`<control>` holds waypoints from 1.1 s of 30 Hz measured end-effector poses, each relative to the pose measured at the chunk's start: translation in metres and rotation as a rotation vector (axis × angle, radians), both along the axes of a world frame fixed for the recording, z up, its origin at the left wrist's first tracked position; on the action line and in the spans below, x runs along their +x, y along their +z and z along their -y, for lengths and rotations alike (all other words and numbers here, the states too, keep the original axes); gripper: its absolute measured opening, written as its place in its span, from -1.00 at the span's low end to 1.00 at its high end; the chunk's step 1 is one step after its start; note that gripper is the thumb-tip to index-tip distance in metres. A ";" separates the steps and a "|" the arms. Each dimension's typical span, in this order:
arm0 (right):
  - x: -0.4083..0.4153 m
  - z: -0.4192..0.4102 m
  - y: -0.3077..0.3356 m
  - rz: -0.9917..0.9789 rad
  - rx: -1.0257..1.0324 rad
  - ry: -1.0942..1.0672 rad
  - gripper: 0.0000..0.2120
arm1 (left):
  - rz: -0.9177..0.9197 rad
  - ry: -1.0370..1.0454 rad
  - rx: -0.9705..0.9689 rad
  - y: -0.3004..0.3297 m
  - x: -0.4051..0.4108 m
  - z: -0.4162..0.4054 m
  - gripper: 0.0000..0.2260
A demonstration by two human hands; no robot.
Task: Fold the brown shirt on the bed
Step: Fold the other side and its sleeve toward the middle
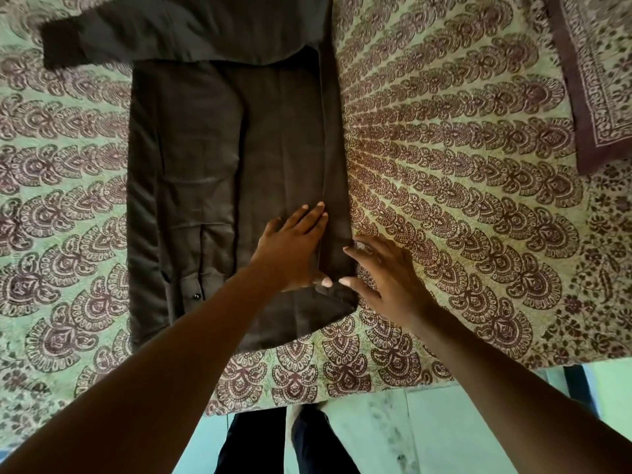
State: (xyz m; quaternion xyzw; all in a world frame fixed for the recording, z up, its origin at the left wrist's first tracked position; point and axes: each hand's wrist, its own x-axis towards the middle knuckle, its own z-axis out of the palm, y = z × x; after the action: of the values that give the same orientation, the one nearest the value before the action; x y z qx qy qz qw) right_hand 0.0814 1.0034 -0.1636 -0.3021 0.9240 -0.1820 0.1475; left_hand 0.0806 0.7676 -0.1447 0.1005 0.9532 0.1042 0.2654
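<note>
A dark brown long-sleeved cloth shirt (219, 172) lies flat down the centre-left of the frame on a bed covered by a green sheet printed with maroon fan motifs (461, 165). Its right side is folded inward into a narrow strip; one sleeve stretches toward the upper left. The left hand (294, 251), fingers straight, presses flat on the strip near the hem. The right hand (386, 268), fingers spread and relaxed, rests at the shirt's right edge, grasping nothing. The hem corner below the hands looks bunched; if pressure lifts unevenly, the smooth fabric could likely slide and skew the fold. A bordered patterned cloth (598, 80) lies upper right.
</note>
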 end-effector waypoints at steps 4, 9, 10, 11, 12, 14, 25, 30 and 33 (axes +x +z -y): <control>-0.017 0.031 0.010 -0.035 -0.152 -0.140 -0.58 | -0.102 0.278 0.196 0.016 -0.009 0.027 -0.29; -0.053 0.095 0.002 -0.056 -0.318 -0.206 -0.65 | -0.346 0.709 0.376 0.024 -0.025 0.087 -0.69; -0.060 0.108 0.001 -0.047 -0.343 -0.218 -0.66 | -0.363 0.769 0.371 0.026 -0.030 0.099 -0.73; -0.069 0.125 -0.001 -0.040 -0.361 -0.230 -0.67 | -0.390 0.824 0.373 0.026 -0.035 0.114 -0.77; -0.077 0.141 -0.002 -0.036 -0.372 -0.241 -0.68 | -0.425 0.872 0.387 0.025 -0.040 0.130 -0.81; -0.093 0.177 -0.002 -0.014 -0.383 -0.255 -0.68 | -0.478 0.962 0.402 0.023 -0.050 0.164 -0.82; -0.201 0.369 0.012 0.033 -0.369 -0.199 -0.69 | -0.458 1.125 0.357 0.005 -0.124 0.324 -0.64; -0.251 0.424 0.005 -0.010 -0.198 -0.184 -0.60 | -0.267 1.344 0.400 -0.002 -0.175 0.375 -0.57; -0.272 0.439 -0.004 0.040 -0.066 -0.194 -0.55 | -0.236 1.445 0.369 -0.005 -0.202 0.399 -0.63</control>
State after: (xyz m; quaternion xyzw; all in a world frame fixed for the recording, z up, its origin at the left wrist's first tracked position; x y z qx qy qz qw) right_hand -0.1910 0.5648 -0.1678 -0.2121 0.9394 -0.2318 0.1374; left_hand -0.1216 0.3687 -0.1499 -0.4961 0.7712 0.3989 0.0058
